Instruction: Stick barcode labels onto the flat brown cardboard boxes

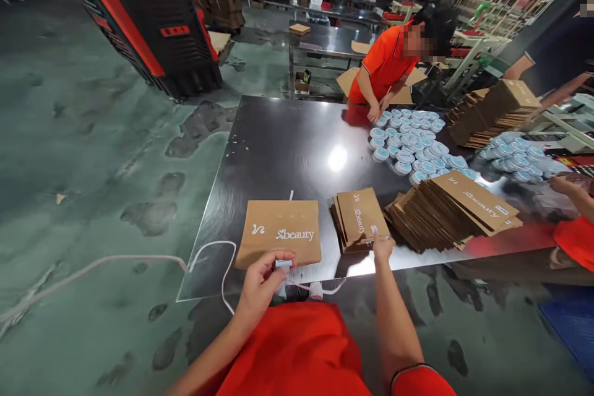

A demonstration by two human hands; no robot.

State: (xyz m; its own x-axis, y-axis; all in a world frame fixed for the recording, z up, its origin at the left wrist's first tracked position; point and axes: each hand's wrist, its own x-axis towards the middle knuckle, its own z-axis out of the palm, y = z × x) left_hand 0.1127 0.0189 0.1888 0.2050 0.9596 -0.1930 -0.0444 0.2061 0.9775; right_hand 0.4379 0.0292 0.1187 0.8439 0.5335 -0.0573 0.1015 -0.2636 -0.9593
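Observation:
A flat brown paper bag (278, 229) printed "beauty" lies at the near edge of the shiny metal table (288, 148). My left hand (262, 281) is closed in a pinch on a small pale blue item at the bag's near edge. My right hand (383, 247) reaches to a small stack of flat brown bags (359, 216) and its fingers press on the stack's near corner. A larger fanned pile of the same bags (452, 210) lies to the right.
Several round white-and-blue jars (411, 145) cover the table's far right. A person in orange (387, 65) leans over them. Another person's hand (568, 185) enters at right. More bag stacks (492, 111) sit behind. A white cable (208, 257) trails off the table's near left.

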